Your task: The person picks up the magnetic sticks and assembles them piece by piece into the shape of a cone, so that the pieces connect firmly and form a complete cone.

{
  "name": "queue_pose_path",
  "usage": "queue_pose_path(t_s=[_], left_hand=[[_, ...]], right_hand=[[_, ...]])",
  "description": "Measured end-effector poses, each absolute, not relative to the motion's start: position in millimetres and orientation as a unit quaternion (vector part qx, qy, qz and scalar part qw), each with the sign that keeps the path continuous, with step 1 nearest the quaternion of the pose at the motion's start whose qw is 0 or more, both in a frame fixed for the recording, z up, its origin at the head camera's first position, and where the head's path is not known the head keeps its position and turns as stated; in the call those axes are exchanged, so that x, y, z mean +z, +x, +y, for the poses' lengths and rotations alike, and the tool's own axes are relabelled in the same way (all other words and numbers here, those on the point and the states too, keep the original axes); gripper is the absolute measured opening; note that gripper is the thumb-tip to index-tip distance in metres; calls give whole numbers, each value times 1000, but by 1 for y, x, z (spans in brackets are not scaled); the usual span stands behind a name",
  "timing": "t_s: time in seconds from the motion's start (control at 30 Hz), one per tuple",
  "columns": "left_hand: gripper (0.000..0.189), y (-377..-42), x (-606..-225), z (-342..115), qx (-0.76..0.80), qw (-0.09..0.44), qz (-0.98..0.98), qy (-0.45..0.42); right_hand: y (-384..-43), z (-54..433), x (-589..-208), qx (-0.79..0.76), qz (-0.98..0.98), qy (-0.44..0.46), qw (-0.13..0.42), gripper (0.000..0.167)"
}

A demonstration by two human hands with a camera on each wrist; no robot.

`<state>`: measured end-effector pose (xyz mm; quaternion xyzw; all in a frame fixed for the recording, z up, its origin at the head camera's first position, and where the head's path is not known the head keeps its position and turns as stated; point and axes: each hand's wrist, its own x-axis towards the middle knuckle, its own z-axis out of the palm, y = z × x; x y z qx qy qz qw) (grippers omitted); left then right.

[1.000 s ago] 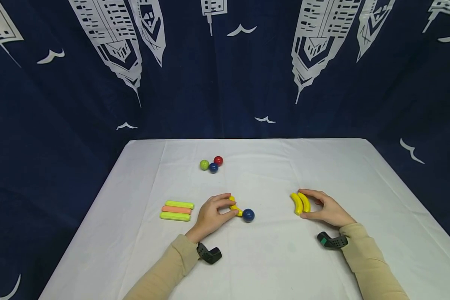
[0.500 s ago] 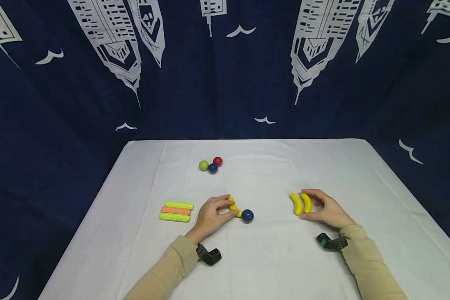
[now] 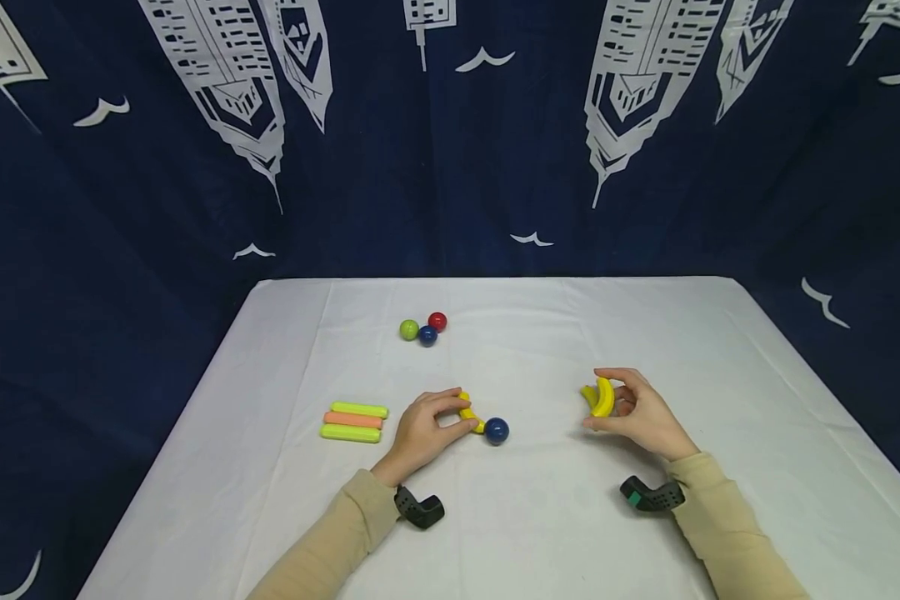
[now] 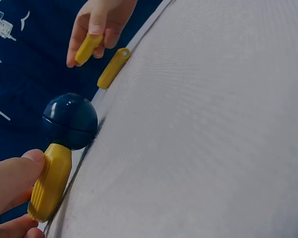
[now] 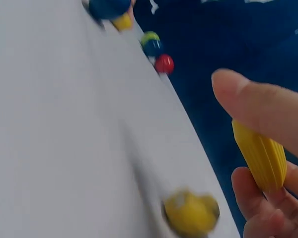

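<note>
In the head view my left hand (image 3: 422,431) pinches a yellow curved toy stick (image 3: 471,415) at the table's middle. A dark blue ball (image 3: 497,431) touches the near end of that stick; the left wrist view shows the ball (image 4: 69,121) right against the stick's tip (image 4: 52,181). Over to the right, my right hand (image 3: 645,419) holds a second yellow curved stick (image 3: 605,397) between thumb and fingers, raised off the cloth. A third yellow curved stick (image 3: 588,395) lies on the table just behind it, partly hidden; it is blurred in the right wrist view (image 5: 191,213).
Left of my left hand lie two lime sticks (image 3: 358,409) with an orange stick (image 3: 353,420) between them. Farther back, a green ball (image 3: 409,330), a blue ball (image 3: 428,336) and a red ball (image 3: 437,322) sit clustered. A white cloth (image 3: 540,517) covers the table.
My right hand has drawn its yellow curved stick away from the neighbouring one, then lifted it off the table and slightly left. My left hand, with its stick and ball, stays in place.
</note>
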<state>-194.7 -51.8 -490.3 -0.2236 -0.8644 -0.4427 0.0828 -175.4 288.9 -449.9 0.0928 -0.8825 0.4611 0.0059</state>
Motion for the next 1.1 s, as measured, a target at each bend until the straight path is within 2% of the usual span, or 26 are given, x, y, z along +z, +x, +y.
queue_pose_path(t_s=[0.17, 0.37, 0.53, 0.73, 1.1], left_hand=[[34, -195, -489, -51, -445, 78, -864, -222], [32, -194, -487, -51, -443, 79, -865, -221], [31, -194, -487, -52, -444, 78, -864, -224], [31, -194, -488, -51, -444, 84, -862, -229], [31, -194, -487, -51, -442, 86, -863, -229]], right_hand=[[-175, 262, -447, 519, -848, 108, -31, 84], [-181, 228, -451, 510, -846, 151, -32, 81], [-187, 208, -455, 498, -851, 157, -53, 79], [-190, 198, -462, 509, -844, 152, -71, 78], [-192, 196, -473, 533, -833, 132, -68, 82]])
